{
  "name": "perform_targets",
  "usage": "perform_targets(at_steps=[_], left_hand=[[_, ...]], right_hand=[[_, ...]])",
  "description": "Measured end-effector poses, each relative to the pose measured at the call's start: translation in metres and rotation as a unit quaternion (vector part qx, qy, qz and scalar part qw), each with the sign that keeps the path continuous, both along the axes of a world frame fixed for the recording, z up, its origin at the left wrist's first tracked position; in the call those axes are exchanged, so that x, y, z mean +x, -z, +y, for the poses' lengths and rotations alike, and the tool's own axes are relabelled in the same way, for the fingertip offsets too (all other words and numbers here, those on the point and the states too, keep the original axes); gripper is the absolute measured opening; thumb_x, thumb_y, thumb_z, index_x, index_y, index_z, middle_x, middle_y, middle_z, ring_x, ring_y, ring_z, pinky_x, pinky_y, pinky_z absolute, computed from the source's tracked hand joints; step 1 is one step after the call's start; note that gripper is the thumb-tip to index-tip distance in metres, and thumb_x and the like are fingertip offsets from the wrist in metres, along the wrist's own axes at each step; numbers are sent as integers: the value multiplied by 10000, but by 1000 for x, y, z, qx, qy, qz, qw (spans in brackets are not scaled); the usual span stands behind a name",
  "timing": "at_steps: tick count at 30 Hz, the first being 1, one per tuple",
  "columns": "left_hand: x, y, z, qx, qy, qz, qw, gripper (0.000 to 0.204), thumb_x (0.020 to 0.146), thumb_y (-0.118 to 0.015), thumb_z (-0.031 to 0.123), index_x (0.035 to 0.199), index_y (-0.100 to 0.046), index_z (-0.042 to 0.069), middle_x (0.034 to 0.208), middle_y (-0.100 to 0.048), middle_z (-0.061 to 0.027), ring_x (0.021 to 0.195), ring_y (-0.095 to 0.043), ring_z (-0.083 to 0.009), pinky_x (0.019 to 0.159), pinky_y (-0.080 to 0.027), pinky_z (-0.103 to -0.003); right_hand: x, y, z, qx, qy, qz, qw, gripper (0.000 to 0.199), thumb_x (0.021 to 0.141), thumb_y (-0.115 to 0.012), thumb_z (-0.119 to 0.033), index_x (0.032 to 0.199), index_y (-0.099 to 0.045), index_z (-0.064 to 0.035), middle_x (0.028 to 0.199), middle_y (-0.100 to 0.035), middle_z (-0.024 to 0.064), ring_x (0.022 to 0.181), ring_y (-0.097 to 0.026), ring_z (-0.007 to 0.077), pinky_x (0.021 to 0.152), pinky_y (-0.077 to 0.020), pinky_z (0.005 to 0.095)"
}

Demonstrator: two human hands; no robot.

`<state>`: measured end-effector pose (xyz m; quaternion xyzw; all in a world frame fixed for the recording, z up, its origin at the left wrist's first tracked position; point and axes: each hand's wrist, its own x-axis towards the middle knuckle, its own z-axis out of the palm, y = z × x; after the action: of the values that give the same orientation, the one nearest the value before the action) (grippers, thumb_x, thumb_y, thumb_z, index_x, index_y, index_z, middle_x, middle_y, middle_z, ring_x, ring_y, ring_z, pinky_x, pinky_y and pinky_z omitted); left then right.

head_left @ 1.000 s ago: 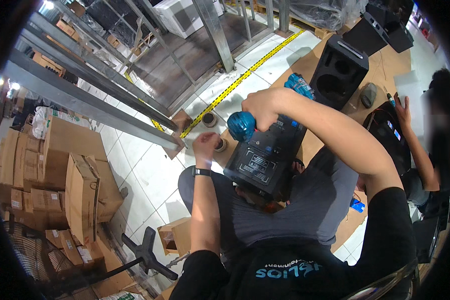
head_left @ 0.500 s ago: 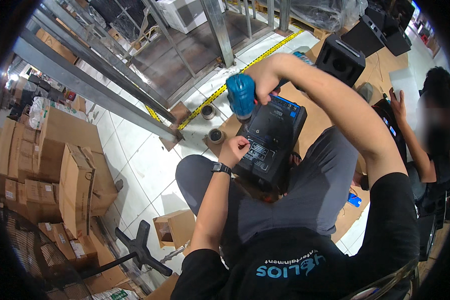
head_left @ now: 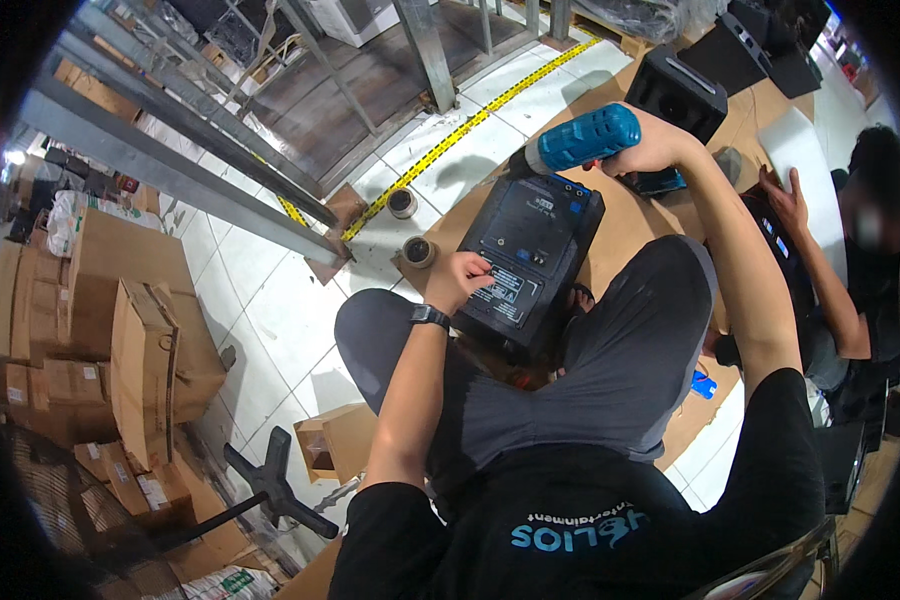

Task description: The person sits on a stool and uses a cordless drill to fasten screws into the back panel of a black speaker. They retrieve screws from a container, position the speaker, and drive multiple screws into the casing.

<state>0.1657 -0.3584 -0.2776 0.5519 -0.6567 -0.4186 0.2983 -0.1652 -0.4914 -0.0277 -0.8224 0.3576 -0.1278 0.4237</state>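
Note:
A teal cordless drill (head_left: 585,138) is gripped in my right hand (head_left: 652,145). Its dark chuck points left, above the far end of a black speaker box (head_left: 565,265) and apart from it. The box lies between my legs with its back panel up, showing sockets, a label and a small round metal piece. Over the left edge of that panel, by the label, is my left hand (head_left: 457,282), thumb and fingertips pinched together. Whatever lies between those fingertips is too small to make out.
Brown cardboard (head_left: 440,230) covers the floor under the speaker, with two tape rolls (head_left: 419,251) to its left. Metal posts (head_left: 180,165) and stacked cartons (head_left: 130,270) stand left. Another black speaker (head_left: 678,95) is beyond the drill. A co-worker's hand (head_left: 785,203) is at right.
My right hand has lifted the drill off the speaker's panel and swung it right, turning it from upright to nearly level. My left hand stays pinched by the label.

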Motion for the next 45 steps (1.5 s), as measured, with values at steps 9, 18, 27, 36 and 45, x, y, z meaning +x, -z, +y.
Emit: perform_targets(at_steps=[9, 18, 27, 36, 45], left_hand=[[-9, -31, -20, 28, -112, 81, 990, 252, 918, -783, 128, 1107, -724, -27, 1024, -780, -100, 962, -729, -150, 847, -546, -271], [-124, -19, -91, -134, 24, 90, 987, 193, 891, -787, 86, 1053, -741, -8, 991, -776, -121, 872, -740, -174, 783, -569, -281], [-191, -4, -152, -175, 49, -43, 982, 180, 884, -773, 122, 1034, -755, 25, 974, -779, -124, 888, -757, -243, 814, -568, -341], [-186, 1, -153, -120, 9, 151, 981, 195, 914, -761, 72, 1083, -723, -18, 1009, -766, -108, 919, -726, -178, 843, -565, -305], [-129, -5, -163, -27, -64, 167, 984, 239, 922, -771, 110, 1113, -725, -26, 1030, -748, -93, 924, -701, -142, 844, -552, -271]], right_hand=[[-78, 73, 9, -45, 175, -135, 974, 282, 674, -768, -11, 952, -723, -12, 855, -747, 61, 792, -696, 142, 779, -568, 302], [-112, 125, 19, -46, 278, -230, 932, 210, 679, -734, -54, 883, -757, -11, 833, -766, 86, 723, -702, 151, 741, -568, 298], [-127, 135, 13, -70, 349, -155, 922, 244, 668, -751, -119, 899, -767, -41, 861, -774, 109, 791, -739, 206, 807, -580, 338], [-125, 131, 14, 18, 321, -226, 920, 282, 690, -744, -80, 971, -760, -56, 874, -774, 42, 749, -701, 124, 718, -572, 302], [-129, 121, 33, 106, 342, -195, 913, 285, 682, -741, -76, 966, -744, -60, 776, -723, 18, 675, -654, 96, 654, -551, 284]])
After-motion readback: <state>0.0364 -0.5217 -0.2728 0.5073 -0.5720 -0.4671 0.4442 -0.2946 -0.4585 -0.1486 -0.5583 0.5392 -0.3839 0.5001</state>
